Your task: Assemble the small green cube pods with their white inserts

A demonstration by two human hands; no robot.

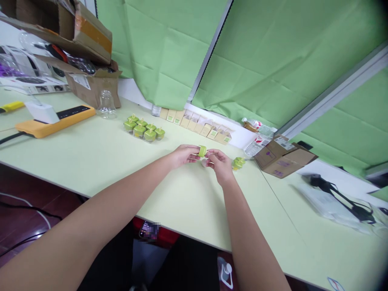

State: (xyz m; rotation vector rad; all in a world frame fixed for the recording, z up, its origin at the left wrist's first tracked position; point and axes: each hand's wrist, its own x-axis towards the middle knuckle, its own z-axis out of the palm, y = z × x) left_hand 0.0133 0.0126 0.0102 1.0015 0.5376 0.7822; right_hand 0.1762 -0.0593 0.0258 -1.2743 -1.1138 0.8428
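Above the middle of the pale table, a small bright-green rounded piece is held up between both hands. My left hand grips it from the left with closed fingers. On the other side, the fingertips of my right hand pinch at its right end, where a pale bit shows; the exact contact is too small to make out. Just right of my right hand lie a few similar green pieces, partly yellow below. Farther back on the left stands a cluster of green-topped pieces in clear cups, with short stems on top.
Small kraft boxes line the wall. At left are an orange power strip, a glass jar and a cardboard box. Bottles, an open carton and a black strap lie right. The table's front edge is near me.
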